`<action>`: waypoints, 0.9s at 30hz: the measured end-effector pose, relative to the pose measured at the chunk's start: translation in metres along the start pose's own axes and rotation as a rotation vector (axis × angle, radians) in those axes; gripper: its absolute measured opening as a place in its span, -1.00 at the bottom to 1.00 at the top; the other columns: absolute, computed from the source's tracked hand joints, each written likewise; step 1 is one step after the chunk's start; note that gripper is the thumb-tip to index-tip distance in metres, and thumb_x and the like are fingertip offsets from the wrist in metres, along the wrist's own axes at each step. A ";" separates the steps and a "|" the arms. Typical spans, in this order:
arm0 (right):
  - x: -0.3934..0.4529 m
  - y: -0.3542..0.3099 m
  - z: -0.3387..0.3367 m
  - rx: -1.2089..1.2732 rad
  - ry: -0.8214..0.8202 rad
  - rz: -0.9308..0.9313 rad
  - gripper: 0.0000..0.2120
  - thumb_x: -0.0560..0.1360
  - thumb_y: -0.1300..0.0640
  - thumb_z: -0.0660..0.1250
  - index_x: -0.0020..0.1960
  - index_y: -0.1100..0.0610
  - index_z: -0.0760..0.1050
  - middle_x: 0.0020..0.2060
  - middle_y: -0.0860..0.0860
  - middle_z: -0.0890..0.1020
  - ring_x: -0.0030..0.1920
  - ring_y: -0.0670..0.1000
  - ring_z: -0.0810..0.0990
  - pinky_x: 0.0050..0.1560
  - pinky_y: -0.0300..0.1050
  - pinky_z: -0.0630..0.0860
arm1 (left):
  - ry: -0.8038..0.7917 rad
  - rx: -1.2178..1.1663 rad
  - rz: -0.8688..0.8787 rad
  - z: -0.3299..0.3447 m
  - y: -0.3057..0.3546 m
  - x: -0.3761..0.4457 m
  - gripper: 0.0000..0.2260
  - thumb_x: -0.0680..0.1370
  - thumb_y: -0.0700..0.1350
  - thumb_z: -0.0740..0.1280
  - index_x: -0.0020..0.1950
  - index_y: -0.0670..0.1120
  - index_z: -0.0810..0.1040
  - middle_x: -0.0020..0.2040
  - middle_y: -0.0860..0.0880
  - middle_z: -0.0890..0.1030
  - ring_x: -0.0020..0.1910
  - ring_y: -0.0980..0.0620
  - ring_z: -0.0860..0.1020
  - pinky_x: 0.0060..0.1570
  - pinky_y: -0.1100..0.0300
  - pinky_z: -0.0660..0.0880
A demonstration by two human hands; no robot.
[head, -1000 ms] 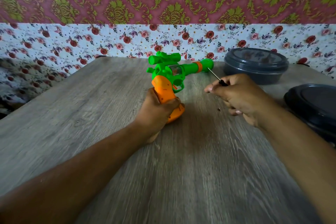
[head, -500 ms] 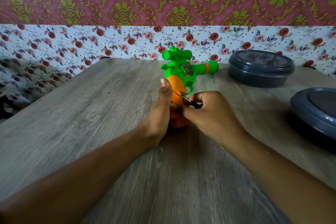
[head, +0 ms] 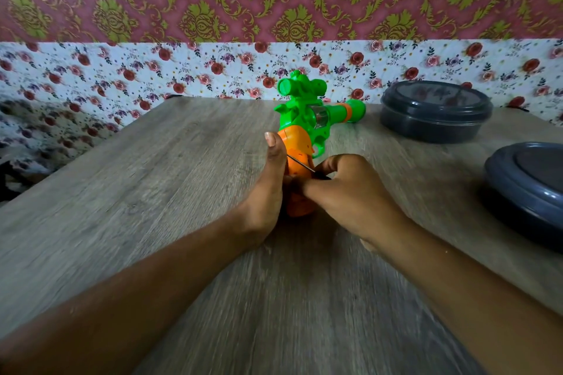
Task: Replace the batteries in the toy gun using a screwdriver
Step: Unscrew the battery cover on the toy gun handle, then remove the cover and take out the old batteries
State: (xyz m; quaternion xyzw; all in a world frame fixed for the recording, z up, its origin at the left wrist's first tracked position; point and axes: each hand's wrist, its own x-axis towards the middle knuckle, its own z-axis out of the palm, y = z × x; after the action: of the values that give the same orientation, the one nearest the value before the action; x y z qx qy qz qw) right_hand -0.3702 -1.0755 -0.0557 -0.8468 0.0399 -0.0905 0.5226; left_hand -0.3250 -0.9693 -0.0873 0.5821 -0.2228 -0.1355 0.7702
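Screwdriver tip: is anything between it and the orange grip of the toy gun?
Nothing visible. The right hand holds the screwdriver, its shaft reaching the toy gun grip. The left hand steadies that grip beside it, not in the way.

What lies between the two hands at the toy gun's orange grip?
In the head view, the orange plastic grip sits between left hand and right hand, crossed by the thin metal screwdriver shaft.
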 end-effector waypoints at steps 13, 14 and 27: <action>0.042 0.031 -0.095 0.092 0.120 0.290 -0.73 0.35 0.03 0.46 -0.29 0.12 0.38 -0.66 -0.07 0.22 -0.68 -0.12 0.12 -0.62 -0.43 0.08 | 0.057 -0.024 0.016 -0.012 -0.006 0.008 -0.04 -0.10 0.59 0.27 0.14 0.06 0.47 -0.19 0.02 0.63 -0.17 0.07 0.61 -0.06 0.09 0.61; 0.044 0.037 -0.097 -0.006 0.168 0.309 -0.71 0.33 0.01 0.47 -0.26 0.14 0.39 -0.60 -0.03 0.28 -0.62 -0.07 0.21 -0.62 -0.40 0.14 | 0.072 -0.020 0.013 -0.012 -0.006 0.008 -0.04 -0.11 0.59 0.27 0.14 0.05 0.47 -0.19 0.00 0.62 -0.17 0.06 0.61 -0.03 0.05 0.60; 0.052 0.057 -0.094 -0.557 0.259 0.202 -0.51 0.40 -0.27 0.29 -0.29 0.19 0.43 -0.35 0.14 0.50 -0.27 0.15 0.50 -0.33 -0.12 0.31 | 0.118 -0.041 -0.028 -0.012 -0.003 0.007 0.21 -0.07 0.56 0.31 0.43 -0.09 0.28 -0.08 -0.08 0.57 -0.10 0.01 0.60 -0.08 0.09 0.61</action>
State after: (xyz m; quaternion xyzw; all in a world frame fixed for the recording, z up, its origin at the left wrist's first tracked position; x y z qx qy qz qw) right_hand -0.3356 -1.1922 -0.0591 -0.9304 0.2130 -0.1312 0.2678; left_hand -0.3132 -0.9635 -0.0911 0.5761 -0.1660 -0.1164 0.7918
